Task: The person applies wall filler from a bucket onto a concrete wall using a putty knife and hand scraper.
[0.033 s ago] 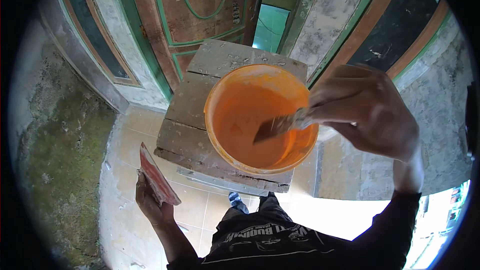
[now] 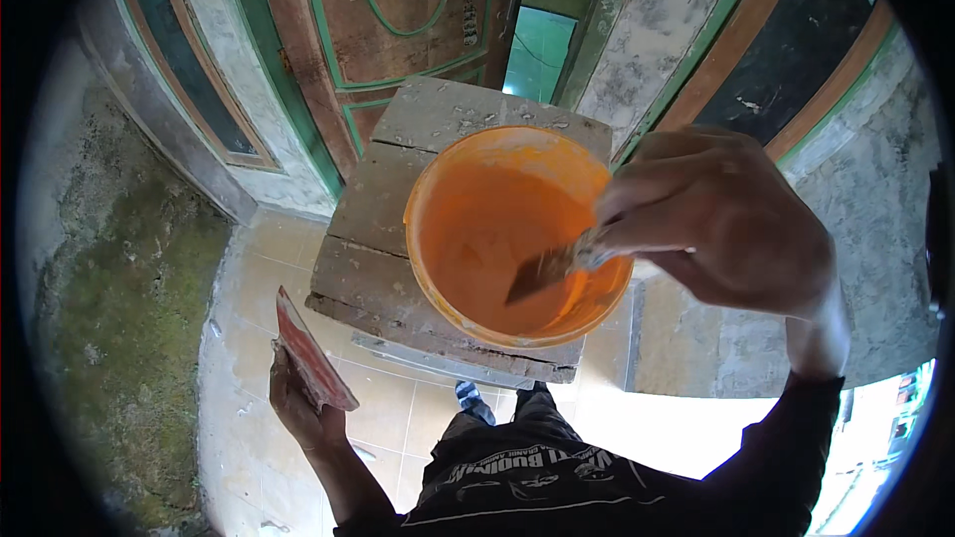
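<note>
Right hand (image 2: 718,217) pinches a scraper (image 2: 540,275) over the orange bucket (image 2: 502,151) — I'd guess light, stiff, best held up top — left hand (image 2: 302,406) grips a reddish slab (image 2: 310,358) left of it.

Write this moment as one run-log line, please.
left hand: holds reddish board | right hand: holds scraper above or inside orange bucket, cannot tell which | bucket: stands on wooden table
</note>
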Tool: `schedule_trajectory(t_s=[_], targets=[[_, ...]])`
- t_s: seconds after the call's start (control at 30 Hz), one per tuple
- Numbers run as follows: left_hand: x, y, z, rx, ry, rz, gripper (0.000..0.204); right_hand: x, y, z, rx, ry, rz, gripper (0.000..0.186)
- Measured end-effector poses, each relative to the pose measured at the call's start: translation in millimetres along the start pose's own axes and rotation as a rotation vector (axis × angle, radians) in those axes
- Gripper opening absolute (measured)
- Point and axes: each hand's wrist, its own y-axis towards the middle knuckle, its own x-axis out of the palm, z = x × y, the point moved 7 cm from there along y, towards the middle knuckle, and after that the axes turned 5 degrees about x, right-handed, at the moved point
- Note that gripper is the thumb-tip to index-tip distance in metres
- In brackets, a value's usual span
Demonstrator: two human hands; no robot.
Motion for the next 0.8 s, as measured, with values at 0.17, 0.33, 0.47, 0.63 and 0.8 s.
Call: schedule_trajectory(t_s=[0.17,0.33,0.47,0.63,0.8], targets=[[-18,-5,-1,0.021,-0.012,0.003,0.018,49,24,-4,0.052,-0.040,-0.416,0.004],[-16,-2,1,-0.073,-0.032,-0.351,0.024,56,37,-2,-0.011,-0.192,-0.252,0.009],[-19,-11,7,0.028,-0.023,-0.034,0.016,57,43,5,0.031,-0.289,-0.179,0.010],[-26,-8,10,0.050,0.017,0.023,0.016,70,31,-5,-0.024,-0.323,-0.216,0.007],[-38,2,12,0.035,-0.014,-0.089,0.019,58,29,5,0.061,-0.300,-0.105,0.005]])
